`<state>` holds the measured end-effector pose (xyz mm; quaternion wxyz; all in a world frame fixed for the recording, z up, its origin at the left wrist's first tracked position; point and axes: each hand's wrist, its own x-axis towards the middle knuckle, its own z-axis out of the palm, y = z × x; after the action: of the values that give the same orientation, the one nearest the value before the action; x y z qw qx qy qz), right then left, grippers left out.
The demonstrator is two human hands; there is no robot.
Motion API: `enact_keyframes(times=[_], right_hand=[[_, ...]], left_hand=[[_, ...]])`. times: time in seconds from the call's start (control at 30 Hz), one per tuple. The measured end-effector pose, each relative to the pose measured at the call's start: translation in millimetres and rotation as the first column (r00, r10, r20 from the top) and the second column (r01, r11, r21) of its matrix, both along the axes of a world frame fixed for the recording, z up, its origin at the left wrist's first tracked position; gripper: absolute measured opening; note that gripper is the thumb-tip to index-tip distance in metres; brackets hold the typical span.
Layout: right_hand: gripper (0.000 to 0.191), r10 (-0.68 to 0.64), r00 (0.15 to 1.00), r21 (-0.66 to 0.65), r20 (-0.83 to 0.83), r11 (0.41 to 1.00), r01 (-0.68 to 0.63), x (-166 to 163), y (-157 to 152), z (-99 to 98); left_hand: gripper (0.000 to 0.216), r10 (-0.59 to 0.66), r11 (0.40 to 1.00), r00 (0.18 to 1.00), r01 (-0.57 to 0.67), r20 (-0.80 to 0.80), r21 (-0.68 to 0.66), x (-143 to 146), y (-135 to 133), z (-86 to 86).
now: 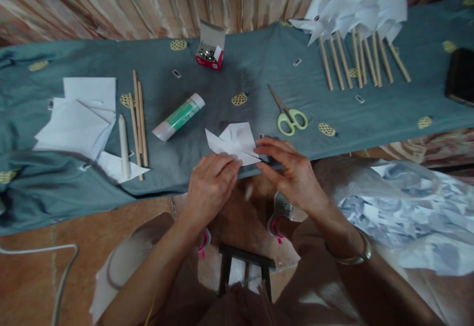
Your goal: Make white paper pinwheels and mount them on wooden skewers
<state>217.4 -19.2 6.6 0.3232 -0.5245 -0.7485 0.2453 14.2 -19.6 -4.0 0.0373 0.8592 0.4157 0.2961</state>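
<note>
A partly folded white paper pinwheel (239,138) lies near the front edge of the cloth-covered table, its points raised. My left hand (215,183) holds its lower left side, fingers closed and pressed on the paper near the middle. At the right corner, my right hand (291,170) has its thumb and fingertips on either side of the paper, a small gap showing between them. Green-handled scissors (287,113) rest just beyond my right hand with their blades pointing away. A glue stick (179,117) with a green label lies to the left of the pinwheel.
Finished pinwheels (363,10) on sticks lie at the back right. A red box (209,57) of shiny pins stands open at the back. White paper sheets (79,123), wooden sticks (138,123) and a white candle-like rod (124,145) lie left. A bag of paper scraps (403,212) sits right.
</note>
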Motion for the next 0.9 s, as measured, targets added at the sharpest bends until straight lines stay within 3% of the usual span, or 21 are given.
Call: enact_keyframes(times=[0.43, 0.9], right_hand=[[0.012, 0.037, 0.99, -0.09, -0.136, 0.995, -0.049, -6, 5, -3.0], [0.011, 0.007, 1.0, -0.02, -0.027, 1.0, -0.007, -22, 16, -4.0]], left_hand=[[0.011, -0.061, 0.997, 0.998, 0.061, -0.007, -0.056, -4, -5, 0.1], [0.022, -0.04, 0.992, 0.997, 0.047, 0.064, -0.114, -3, -7, 1.6]])
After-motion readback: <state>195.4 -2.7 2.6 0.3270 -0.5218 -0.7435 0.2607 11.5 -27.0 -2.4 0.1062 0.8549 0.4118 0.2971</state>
